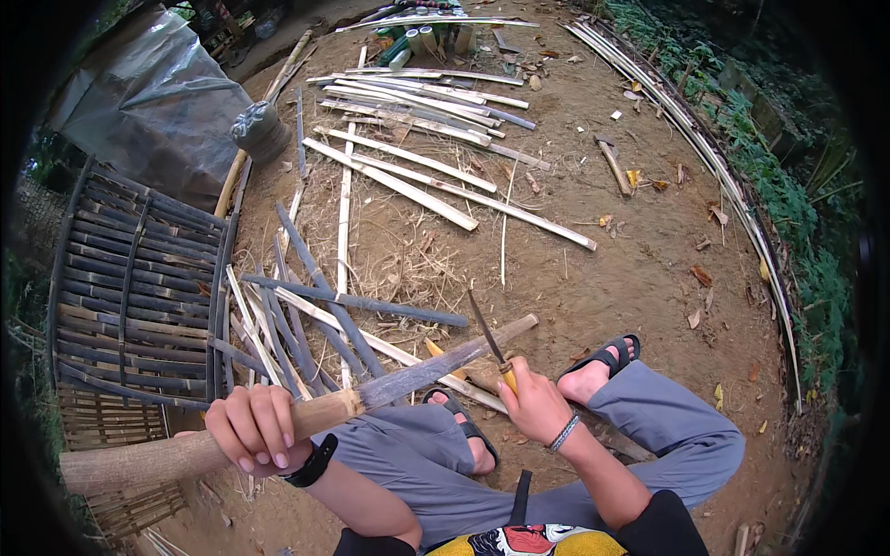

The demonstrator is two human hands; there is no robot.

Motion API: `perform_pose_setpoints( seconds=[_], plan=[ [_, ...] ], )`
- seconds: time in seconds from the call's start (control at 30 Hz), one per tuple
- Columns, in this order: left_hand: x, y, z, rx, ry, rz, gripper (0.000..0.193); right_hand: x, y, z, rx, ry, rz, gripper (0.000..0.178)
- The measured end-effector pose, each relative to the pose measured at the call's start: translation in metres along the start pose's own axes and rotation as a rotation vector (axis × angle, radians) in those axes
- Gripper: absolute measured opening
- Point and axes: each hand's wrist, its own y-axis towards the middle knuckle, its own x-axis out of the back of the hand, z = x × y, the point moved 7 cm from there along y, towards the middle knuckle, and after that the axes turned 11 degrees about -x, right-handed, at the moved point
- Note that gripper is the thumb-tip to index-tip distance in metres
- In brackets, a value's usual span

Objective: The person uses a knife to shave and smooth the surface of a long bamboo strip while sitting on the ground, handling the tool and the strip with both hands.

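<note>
My left hand [255,428] is wrapped over a long split bamboo piece [422,372], near its wide brown end. The piece lies slantwise across my lap, rising to the right past a pale node into a greyish, narrower stretch. In my right hand [533,403] is a knife [486,326], its yellow handle inside my closed fingers. The dark narrow blade points up and away, crossing the bamboo near its far end; whether the edge touches it I cannot tell. Beyond the bamboo, dark and pale bamboo strips [357,301] lie crossed on the ground.
Farther off, several pale split strips [426,185] lie in rows. A slatted bamboo frame [139,287] stands at left, by a tied sack [260,130] and plastic sheeting [158,102]. A wooden-handled tool [614,169] rests on the dirt. Long strips [714,167] line the right-hand greenery.
</note>
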Motion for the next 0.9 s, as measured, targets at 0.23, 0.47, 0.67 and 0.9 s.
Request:
perform_pose_setpoints(
  seconds=[0.23, 0.47, 0.67, 0.9],
  plan=[
    [-0.007, -0.010, 0.005, -0.225, 0.176, -0.192, 0.047, -0.019, -0.030, 0.031, 0.022, 0.147, -0.014, 0.032],
    [0.001, -0.013, -0.001, -0.171, 0.262, -0.256, 0.050, -0.005, -0.038, 0.029, 0.033, 0.217, -0.041, 0.030],
    [-0.009, -0.012, 0.005, -0.111, 0.239, -0.205, 0.051, -0.009, -0.059, 0.076, 0.186, 0.165, -0.029, 0.033],
    [-0.013, -0.009, 0.004, -0.144, 0.174, -0.095, 0.054, -0.027, -0.010, 0.016, -0.040, -0.103, -0.010, 0.028]
  ],
)
